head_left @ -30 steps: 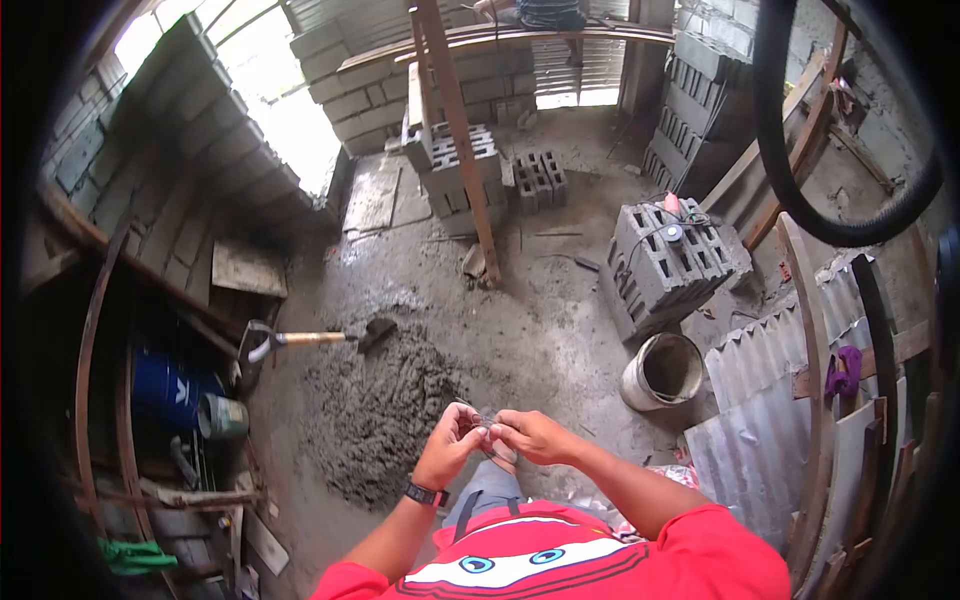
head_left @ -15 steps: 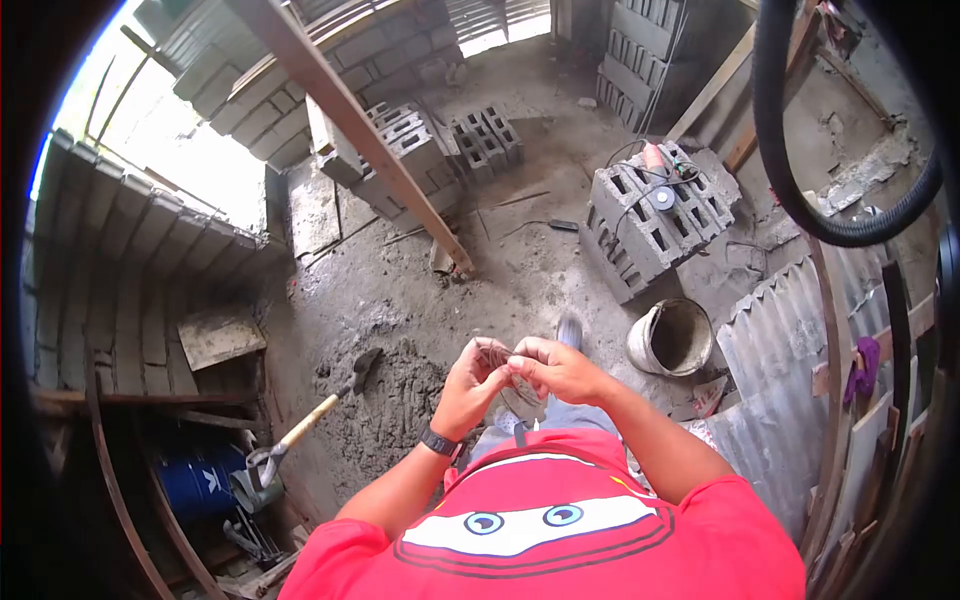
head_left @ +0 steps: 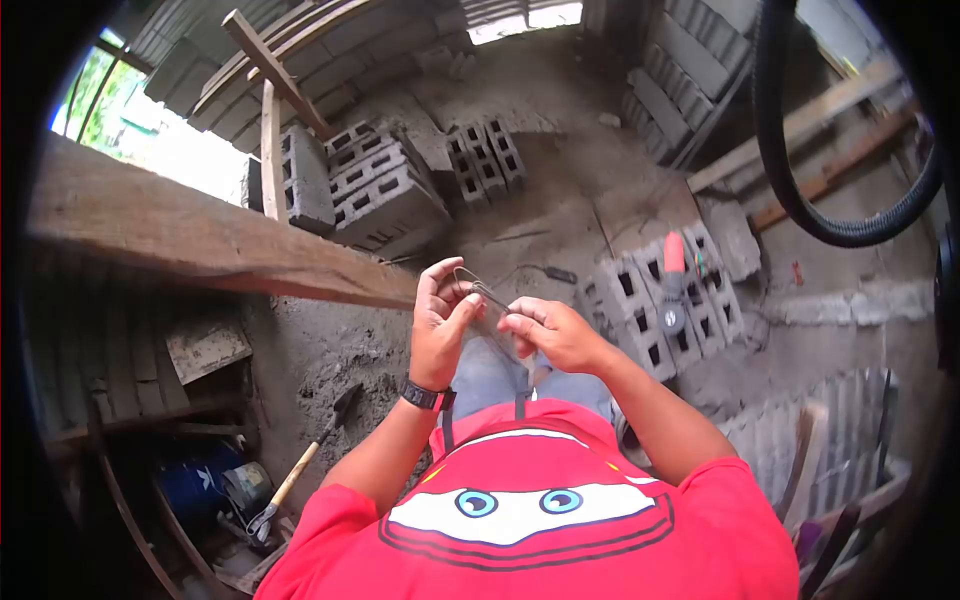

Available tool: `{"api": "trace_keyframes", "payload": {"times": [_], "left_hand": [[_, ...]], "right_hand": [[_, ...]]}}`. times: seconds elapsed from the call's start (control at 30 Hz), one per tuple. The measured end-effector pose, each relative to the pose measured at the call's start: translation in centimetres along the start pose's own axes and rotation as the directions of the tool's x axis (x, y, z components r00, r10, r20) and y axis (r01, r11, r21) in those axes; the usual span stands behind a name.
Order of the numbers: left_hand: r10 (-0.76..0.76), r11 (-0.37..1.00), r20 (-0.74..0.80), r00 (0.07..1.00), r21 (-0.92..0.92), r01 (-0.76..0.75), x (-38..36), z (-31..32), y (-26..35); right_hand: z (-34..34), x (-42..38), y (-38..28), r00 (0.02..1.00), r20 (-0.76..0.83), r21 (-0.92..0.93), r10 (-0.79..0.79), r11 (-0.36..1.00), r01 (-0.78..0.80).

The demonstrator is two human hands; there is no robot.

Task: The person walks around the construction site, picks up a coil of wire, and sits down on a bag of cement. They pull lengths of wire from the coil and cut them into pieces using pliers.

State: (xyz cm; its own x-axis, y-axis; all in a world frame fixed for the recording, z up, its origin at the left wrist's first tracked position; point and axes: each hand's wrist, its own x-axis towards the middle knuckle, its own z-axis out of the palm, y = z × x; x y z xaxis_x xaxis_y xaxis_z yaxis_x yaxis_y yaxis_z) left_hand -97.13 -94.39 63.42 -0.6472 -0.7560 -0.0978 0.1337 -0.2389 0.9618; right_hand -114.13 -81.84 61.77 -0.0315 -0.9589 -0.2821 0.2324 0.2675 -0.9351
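Observation:
A thin bundle of bent wire [head_left: 482, 291] spans both of my hands in front of my waist. My left hand [head_left: 438, 330], with a dark watch [head_left: 427, 396] on its wrist, has its fingers curled round the looped end. Thumb and fingers of my right hand [head_left: 553, 338] pinch the wire's other end. Just left of my left hand, a thick wooden beam [head_left: 230, 240] slants across the view.
Hollow concrete blocks [head_left: 380, 195] are stacked ahead. An orange-handled power tool [head_left: 673, 280] rests on more blocks [head_left: 640, 310] at right. At lower left lies a shovel [head_left: 296, 470] near wet mortar [head_left: 355, 400]. A black hose [head_left: 790, 190] hangs at upper right.
The viewpoint has shifted forward, so the wooden beam looms larger near my left hand. Both hands are higher, a little further apart, and the wire loop shows more clearly. The bucket is mostly hidden.

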Motion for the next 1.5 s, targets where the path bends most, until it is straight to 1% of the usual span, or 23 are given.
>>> {"api": "trace_keyframes", "payload": {"times": [0.1, 0.23, 0.3, 0.37, 0.43, 0.5, 0.57, 0.63, 0.7, 0.77, 0.9, 0.93, 0.97, 1.0, 1.03, 1.07, 1.1, 1.13, 1.2, 1.23, 1.33, 1.43, 1.5], "left_hand": [[-0.046, 0.997, 0.042, 0.998, 0.065, 0.043, 4.9, -1.0, 1.7], [-0.323, 0.942, 0.205, 0.924, 0.164, 0.293, 6.9, -5.3, 0.3], [-0.349, 0.918, 0.266, 0.898, 0.29, 0.271, 7.3, -8.9, -2.2], [-0.469, 0.863, 0.176, 0.866, 0.299, 0.407, 6.9, -10.7, -2.6], [-0.467, 0.85, 0.094, 0.879, 0.322, 0.417, 6.0, -11.9, -3.1], [-0.5, 0.833, 0.074, 0.863, 0.313, 0.456, 5.5, -11.6, -1.8], [-0.489, 0.834, -0.009, 0.872, 0.287, 0.471, 5.7, -10.9, -0.2], [-0.403, 0.874, -0.105, 0.909, 0.252, 0.416, 5.2, -10.5, -1.7], [-0.388, 0.896, -0.234, 0.892, 0.133, 0.424, 5.0, -10.1, -3.4], [-0.389, 0.905, -0.362, 0.847, 0.018, 0.424, 4.9, -8.3, -3.9], [-0.287, 0.947, -0.751, 0.595, -0.13, 0.293, 3.1, -4.8, -10.1], [-0.276, 0.952, -0.84, 0.467, -0.17, 0.256, 2.9, -3.5, -12.1], [-0.28, 0.954, -0.855, 0.436, -0.197, 0.226, 2.6, -2.1, -14.0], [-0.318, 0.936, -0.89, 0.325, -0.24, 0.258, 2.6, -0.8, -15.8], [-0.362, 0.912, -0.911, 0.196, -0.303, 0.278, 2.6, 0.9, -17.5], [-0.377, 0.909, -0.91, 0.171, -0.328, 0.258, 2.6, 2.4, -19.7], [-0.393, 0.905, -0.913, 0.112, -0.362, 0.223, 2.8, 4.4, -21.6], [-0.352, 0.911, -0.932, 0.089, -0.32, 0.26, 3.3, 6.2, -23.8], [-0.354, 0.857, -0.935, 0.0, -0.324, 0.402, 3.7, 9.2, -25.2], [-0.419, 0.816, -0.906, -0.068, -0.408, 0.409, 4.3, 10.3, -23.7], [-0.351, 0.836, -0.908, -0.229, -0.414, 0.36, 4.5, 11.9, -25.9], [-0.281, 0.858, -0.872, -0.401, -0.415, 0.302, 5.0, 12.8, -24.8], [-0.293, 0.863, -0.848, -0.442, -0.434, 0.259, 4.9, 13.0, -24.4]], "right_hand": [[-4.7, 5.9, -4.0, 0.998, -0.047, -0.093, 0.034, 0.995, -0.038], [-10.5, 15.1, -7.4, 0.985, -0.121, -0.376, -0.12, 0.924, 0.066], [-13.5, 20.0, -9.5, 0.982, -0.109, -0.467, -0.157, 0.88, 0.089], [-16.2, 25.2, -9.7, 0.975, -0.132, -0.392, -0.181, 0.913, 0.116], [-17.6, 30.0, -14.6, 0.963, -0.145, -0.559, -0.225, 0.822, 0.108], [-19.0, 36.0, -18.6, 0.951, -0.089, -0.551, -0.295, 0.81, 0.199], [-19.4, 42.4, -23.6, 0.962, -0.055, -0.604, -0.269, 0.776, 0.183], [-19.3, 48.9, -28.2, 0.99, 0.022, -0.47, -0.139, 0.873, 0.133], [-19.5, 56.8, -30.7, 0.993, -0.028, -0.627, -0.112, 0.776, 0.07], [-19.7, 65.1, -32.0, 0.97, 0.021, -0.754, -0.24, 0.633, 0.173], [-23.7, 80.2, -36.0, 0.956, 0.123, -0.94, -0.267, 0.277, 0.199], [-22.7, 80.7, -37.3, 0.965, 0.047, -0.927, -0.26, 0.348, 0.139], [-21.4, 81.0, -38.9, 0.969, -0.026, -0.906, -0.247, 0.416, 0.082], [-23.3, 87.2, -38.6, 0.944, -0.014, -0.906, -0.33, 0.404, 0.128], [-23.6, 90.5, -39.7, 0.92, -0.091, -0.942, -0.382, 0.334, 0.045], [-26.8, 97.1, -40.8, 0.9, 0.014, -0.988, -0.435, 0.133, 0.079], [-24.3, 95.6, -40.9, 0.875, -0.018, -0.713, -0.484, 0.62, 0.328], [-22.5, 93.6, -43.6, 0.896, 0.185, -0.868, -0.404, 0.36, 0.342], [-21.8, 96.0, -43.7, 0.835, 0.517, -0.649, -0.189, 0.548, 0.527], [-20.8, 95.8, -44.1, 0.815, 0.546, -0.676, -0.194, 0.474, 0.565], [-12.9, 91.9, -40.8, 0.728, 0.532, -0.742, -0.432, 0.178, 0.647], [-2.0, 81.3, -32.2, 0.627, 0.643, -0.651, -0.44, 0.118, 0.75], [3.3, 75.2, -26.4, 0.579, 0.737, -0.562, -0.348, 0.16, 0.812]]}}
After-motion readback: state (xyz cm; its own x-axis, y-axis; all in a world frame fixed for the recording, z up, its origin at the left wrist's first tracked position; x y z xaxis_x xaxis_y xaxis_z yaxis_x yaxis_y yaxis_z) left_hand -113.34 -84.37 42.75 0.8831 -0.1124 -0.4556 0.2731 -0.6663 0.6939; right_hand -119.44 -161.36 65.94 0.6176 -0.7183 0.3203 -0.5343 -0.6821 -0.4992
